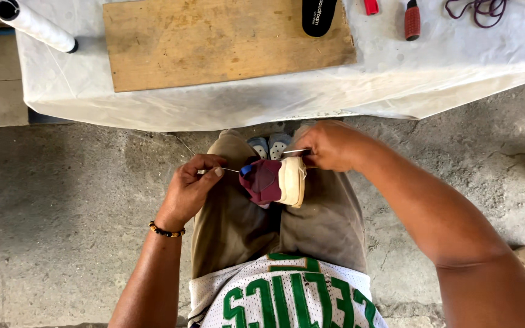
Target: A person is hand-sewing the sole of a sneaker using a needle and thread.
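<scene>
I see the left hand [191, 185] pinching a thin thread [231, 170] taut. The right hand [329, 146] grips the maroon shoe [271, 181] on my lap, a needle [296, 150] beside its fingers.

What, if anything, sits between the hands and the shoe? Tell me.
Nothing visible. The left hand pulls a thread running straight to the shoe; the right hand is at its sole.

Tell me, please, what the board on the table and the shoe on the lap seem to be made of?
The board looks like bare, unfinished plywood: matte tan with visible grain and stains. The shoe appears to have a maroon fabric or suede upper, dull and unglossy, and a cream sole, probably rubber.
</scene>
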